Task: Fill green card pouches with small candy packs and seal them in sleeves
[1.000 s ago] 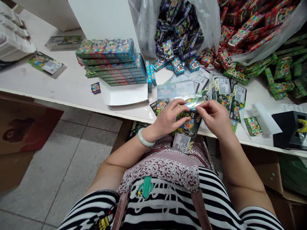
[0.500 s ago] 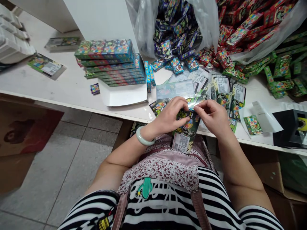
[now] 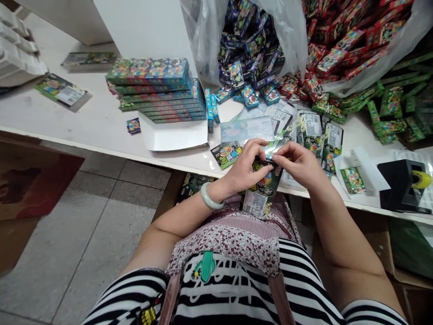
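Seated worker at a packing bench. Left hand (image 3: 244, 168), fingers curled, pinches the upper left edge of a printed packet (image 3: 262, 189) held at the table (image 3: 101, 124) edge, above the lap. Right hand (image 3: 297, 164) pinches the packet's top edge opposite, thumb and forefinger closed on it. Step in hand, as judged: working the packet's mouth; the next move calls for a steady two-sided grip. Beyond the left hand: stacked flat boxes (image 3: 158, 88). Beyond both: clear bags of small boxes (image 3: 250, 40). Right of the right hand: a black tape dispenser (image 3: 401, 185). Grey tiled floor (image 3: 84, 234) below.
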`<state>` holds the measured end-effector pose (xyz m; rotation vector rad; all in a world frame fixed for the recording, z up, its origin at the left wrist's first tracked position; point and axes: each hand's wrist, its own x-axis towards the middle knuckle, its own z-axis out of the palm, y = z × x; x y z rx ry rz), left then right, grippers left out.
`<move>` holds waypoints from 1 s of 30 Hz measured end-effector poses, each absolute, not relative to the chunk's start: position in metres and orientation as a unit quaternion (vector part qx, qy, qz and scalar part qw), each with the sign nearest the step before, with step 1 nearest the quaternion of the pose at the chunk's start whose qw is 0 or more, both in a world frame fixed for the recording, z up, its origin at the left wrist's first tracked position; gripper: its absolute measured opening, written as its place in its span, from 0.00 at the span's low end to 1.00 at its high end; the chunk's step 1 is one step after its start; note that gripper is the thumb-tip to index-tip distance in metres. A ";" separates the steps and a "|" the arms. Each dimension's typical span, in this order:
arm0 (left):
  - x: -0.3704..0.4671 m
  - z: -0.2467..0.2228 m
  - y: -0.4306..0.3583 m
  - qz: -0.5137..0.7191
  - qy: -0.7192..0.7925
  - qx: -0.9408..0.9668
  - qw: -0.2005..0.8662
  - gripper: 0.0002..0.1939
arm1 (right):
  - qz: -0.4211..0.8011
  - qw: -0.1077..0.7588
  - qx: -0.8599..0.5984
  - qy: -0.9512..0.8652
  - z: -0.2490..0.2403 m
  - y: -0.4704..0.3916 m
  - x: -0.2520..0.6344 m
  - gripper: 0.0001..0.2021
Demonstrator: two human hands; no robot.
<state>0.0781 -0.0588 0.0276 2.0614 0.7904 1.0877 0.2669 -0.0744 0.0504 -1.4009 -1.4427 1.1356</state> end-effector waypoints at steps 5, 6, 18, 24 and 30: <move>0.079 0.026 -0.062 0.407 0.299 0.793 0.340 0.13 | 0.460 0.382 -0.551 -0.582 0.052 -0.076 0.271 0.23; 0.079 0.027 -0.063 0.406 0.300 0.792 0.343 0.14 | 0.446 0.384 -0.553 -0.589 0.052 -0.077 0.271 0.23; 0.079 0.036 -0.069 0.399 0.277 0.792 0.370 0.11 | 0.337 0.382 -0.539 -0.671 0.074 -0.104 0.278 0.16; 0.081 0.040 -0.067 0.392 0.256 0.799 0.378 0.11 | 0.468 0.354 -0.546 -0.598 0.070 -0.095 0.287 0.21; 0.082 0.037 -0.069 0.393 0.265 0.798 0.371 0.11 | 0.501 0.348 -0.546 -0.574 0.064 -0.087 0.282 0.21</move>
